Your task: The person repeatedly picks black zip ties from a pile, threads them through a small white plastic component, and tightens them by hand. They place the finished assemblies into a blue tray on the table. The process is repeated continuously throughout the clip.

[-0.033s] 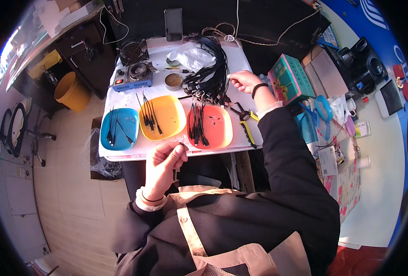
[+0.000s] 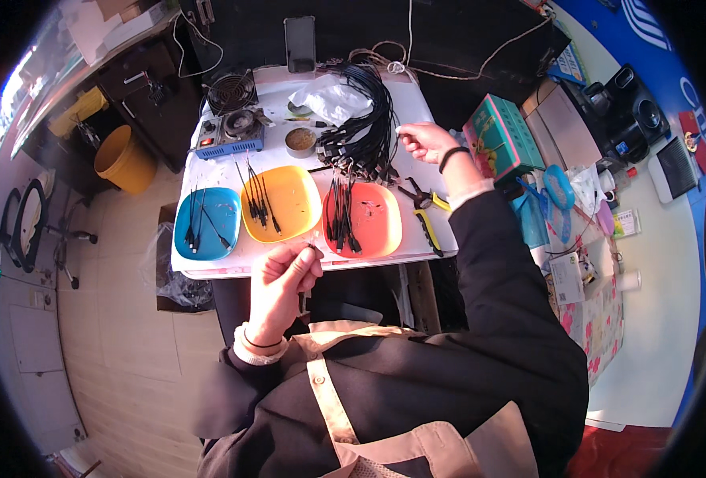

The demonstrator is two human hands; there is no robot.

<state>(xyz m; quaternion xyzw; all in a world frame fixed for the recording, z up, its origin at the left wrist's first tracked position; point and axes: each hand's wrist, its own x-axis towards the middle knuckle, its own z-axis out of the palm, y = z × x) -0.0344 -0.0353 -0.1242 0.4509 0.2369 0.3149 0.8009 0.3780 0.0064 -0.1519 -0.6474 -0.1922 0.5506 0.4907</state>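
Observation:
My left hand (image 2: 280,283) is closed in a pinch just in front of the table's near edge. Between its thumb and finger is a short black cable (image 2: 302,301), mostly hidden, with one end hanging below. My right hand (image 2: 426,143) is held closed over the table's right side, beside a large bundle of black cables (image 2: 366,119); whatever its fingertips hold is too small to tell. Short black cables with plugs lie in a blue tray (image 2: 231,209), a yellow tray (image 2: 301,182) and a red tray (image 2: 386,217). Yellow-handled wire strippers (image 2: 426,219) rest to the right of the red tray.
A small blue hot plate (image 2: 229,143), a round tin (image 2: 300,141) and crumpled white tissue (image 2: 333,97) occupy the back of the table. At the far edge stands a phone (image 2: 300,44). A green box (image 2: 503,137) is close to my right wrist. An orange bin (image 2: 124,159) sits on the floor.
My right hand has shifted very slightly to the right. My left hand has barely moved, and the trays and cables lie as before.

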